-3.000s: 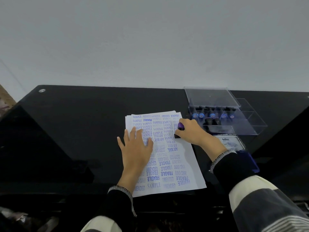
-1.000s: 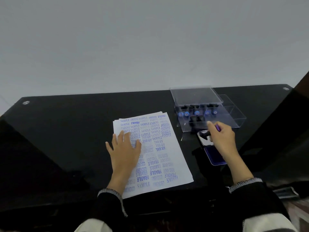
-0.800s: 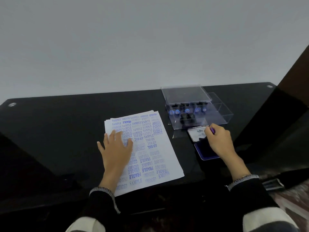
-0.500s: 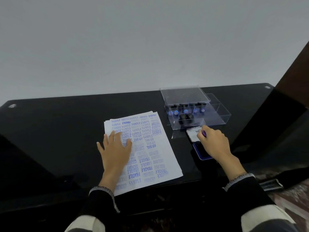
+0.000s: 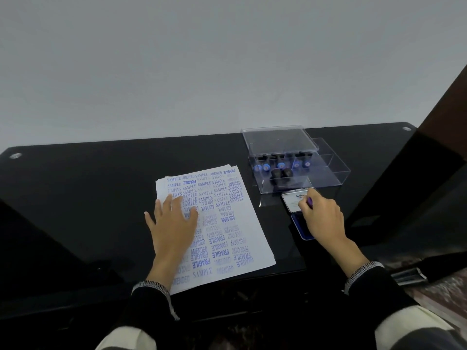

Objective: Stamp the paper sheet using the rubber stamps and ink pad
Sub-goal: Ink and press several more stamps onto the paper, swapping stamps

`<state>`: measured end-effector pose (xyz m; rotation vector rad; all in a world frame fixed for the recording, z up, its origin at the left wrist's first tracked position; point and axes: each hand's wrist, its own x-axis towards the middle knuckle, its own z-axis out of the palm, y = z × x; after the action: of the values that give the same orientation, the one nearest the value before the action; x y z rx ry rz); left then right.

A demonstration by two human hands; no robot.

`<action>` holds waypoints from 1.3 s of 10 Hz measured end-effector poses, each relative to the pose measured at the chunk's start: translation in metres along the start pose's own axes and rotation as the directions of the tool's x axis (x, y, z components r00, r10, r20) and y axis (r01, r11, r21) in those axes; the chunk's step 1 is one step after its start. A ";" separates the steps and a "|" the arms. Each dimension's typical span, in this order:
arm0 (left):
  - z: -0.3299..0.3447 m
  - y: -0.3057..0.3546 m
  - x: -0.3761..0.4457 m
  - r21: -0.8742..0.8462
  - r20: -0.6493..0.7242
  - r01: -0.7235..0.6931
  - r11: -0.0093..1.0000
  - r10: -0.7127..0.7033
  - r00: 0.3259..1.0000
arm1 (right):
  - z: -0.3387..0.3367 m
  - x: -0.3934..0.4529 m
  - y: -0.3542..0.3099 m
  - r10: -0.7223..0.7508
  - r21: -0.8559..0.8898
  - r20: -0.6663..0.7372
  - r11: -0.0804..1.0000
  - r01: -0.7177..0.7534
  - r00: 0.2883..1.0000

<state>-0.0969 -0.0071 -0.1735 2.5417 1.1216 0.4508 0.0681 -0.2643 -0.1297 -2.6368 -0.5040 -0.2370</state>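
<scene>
Left hand (image 5: 174, 223) lies flat, fingers spread, on the paper sheet (image 5: 227, 228); right hand (image 5: 322, 218) grips a purple stamp (image 5: 309, 200) over the ink pad (image 5: 300, 228) beside the sheet.

Left hand (image 5: 174, 223): palm down, fingers straight and slightly spread, lying flat on the paper sheet (image 5: 227, 238); forearm in a dark sleeve with a pale knitted cuff. Right hand (image 5: 322, 218): right of the sheet, fingers curled, pinching a purple-topped rubber stamp (image 5: 309, 201); wrist angled inward, same sleeve.
</scene>
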 end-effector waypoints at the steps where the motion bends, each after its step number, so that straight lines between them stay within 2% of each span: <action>1: 0.000 0.000 0.000 -0.008 -0.001 -0.004 1.000 0.004 1.000 | 0.001 -0.001 -0.003 -0.022 -0.069 0.005 0.997 0.022 1.000; 2: 0.001 0.000 -0.001 -0.012 -0.004 -0.004 1.000 0.004 1.000 | 0.002 -0.001 -0.005 -0.025 -0.092 -0.006 0.995 0.024 1.000; 3: 0.000 -0.001 -0.001 -0.013 -0.003 -0.004 1.000 0.003 1.000 | 0.002 0.001 0.000 0.023 0.035 -0.006 0.999 -0.023 1.000; 4: 0.000 0.001 0.000 -0.014 -0.002 -0.002 1.000 0.002 1.000 | 0.001 0.001 -0.001 0.042 0.046 -0.006 0.998 -0.042 0.999; 5: 0.000 0.001 0.001 -0.007 -0.002 -0.004 1.000 0.004 1.000 | 0.004 -0.001 -0.005 0.003 -0.079 -0.020 0.997 -0.005 1.000; 7: 0.000 0.000 0.000 -0.010 0.000 0.004 1.000 -0.004 1.000 | 0.002 0.001 -0.001 -0.005 -0.016 -0.021 1.000 0.004 1.000; 8: 0.000 0.001 0.000 -0.013 0.002 0.004 1.000 -0.004 1.000 | 0.002 -0.002 -0.005 -0.038 -0.124 -0.019 0.992 0.035 0.999; 10: 0.000 0.000 0.000 -0.023 -0.005 0.001 1.000 -0.001 1.000 | 0.003 -0.004 -0.005 -0.006 -0.139 -0.025 0.990 0.002 1.000; 12: -0.001 0.002 0.001 -0.027 -0.002 0.019 0.999 -0.019 1.000 | -0.004 0.001 -0.020 -0.003 -0.262 -0.001 0.965 0.003 1.000; 13: -0.001 0.003 0.001 -0.016 0.004 0.030 0.999 -0.030 1.000 | -0.001 -0.008 -0.042 -0.072 -0.125 -0.061 0.990 0.064 0.995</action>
<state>-0.0945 -0.0080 -0.1713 2.5074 1.1486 0.4462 0.0442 -0.2316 -0.1146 -2.7227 -0.5754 -0.3863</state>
